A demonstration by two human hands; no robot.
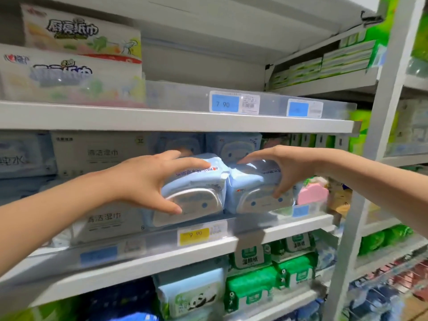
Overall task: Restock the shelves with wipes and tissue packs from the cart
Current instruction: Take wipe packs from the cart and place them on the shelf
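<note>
Wipes packs sit side by side on the middle shelf (162, 258), at the near edge. They are light blue, and they touch each other. The left wipes pack (199, 184) is held by the left hand (148, 179). The fingers lie over the top of it and the thumb presses on its front. The right wipes pack (250, 181) is held by the right hand (282, 167) in the same way, fingers on top and thumb on the front. Both hands are spread wide around their packs.

More blue packs (234, 147) stand just behind, farther back on the same shelf. To the left of the held packs are white wipes packs (99, 154), stacked up. To the right is a pink thing (312, 193), just beside the right pack. A yellow price tag (193, 234) is on the shelf edge below the left pack.

On the upper shelf (162, 121) there is a blue price tag (224, 104). Big paper towel packs (81, 33) are stacked at the left end of that shelf.

On the shelf below are green packs (250, 290) and a pack with a panda (192, 295) on it. The picture is a bit blurry at the edges.
</note>
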